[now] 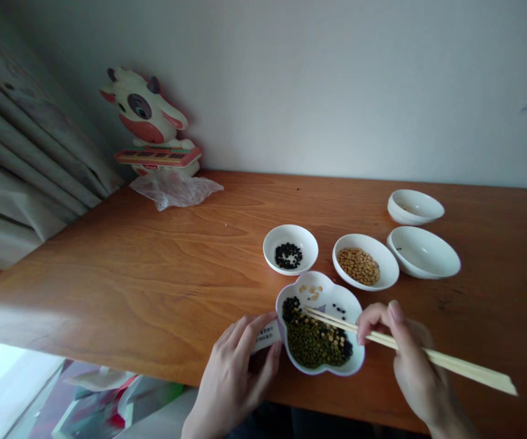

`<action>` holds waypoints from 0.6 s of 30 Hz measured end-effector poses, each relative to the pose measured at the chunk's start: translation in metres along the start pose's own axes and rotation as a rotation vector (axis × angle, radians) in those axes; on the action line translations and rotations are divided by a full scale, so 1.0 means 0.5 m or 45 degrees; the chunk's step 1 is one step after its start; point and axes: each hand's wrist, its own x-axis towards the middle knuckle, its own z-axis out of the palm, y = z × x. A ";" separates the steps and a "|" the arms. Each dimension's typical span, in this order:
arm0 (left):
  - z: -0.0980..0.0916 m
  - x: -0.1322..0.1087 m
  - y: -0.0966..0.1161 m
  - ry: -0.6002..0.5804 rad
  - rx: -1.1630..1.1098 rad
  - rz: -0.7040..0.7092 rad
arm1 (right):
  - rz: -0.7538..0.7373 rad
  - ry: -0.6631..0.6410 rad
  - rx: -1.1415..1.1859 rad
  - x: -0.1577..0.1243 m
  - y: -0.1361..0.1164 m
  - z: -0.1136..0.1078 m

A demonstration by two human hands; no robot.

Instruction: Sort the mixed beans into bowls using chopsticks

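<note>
Brown wood-grain desk (153, 274); near its front edge we have a white, lilac-rimmed, lobed bowl (349, 295). Our left hand (240, 366) pinches a printed white tab (267, 334) at the bowl's left; our right hand (412, 356) grips pale wooden chopsticks (464, 366), slanting away leftward, tips just beside round black beans (290, 309), which lie nearer our left fingers. Small green beans (309, 346) fill the near lobes.
</note>
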 end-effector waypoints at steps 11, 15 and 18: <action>-0.002 0.003 0.001 0.013 0.006 0.015 | -0.034 0.027 -0.041 -0.006 0.000 0.000; -0.002 0.002 -0.001 0.018 0.017 0.021 | -0.041 0.025 -0.047 -0.029 0.008 -0.014; -0.002 0.000 -0.003 0.021 0.027 0.027 | -0.058 0.075 -0.053 -0.041 0.017 -0.017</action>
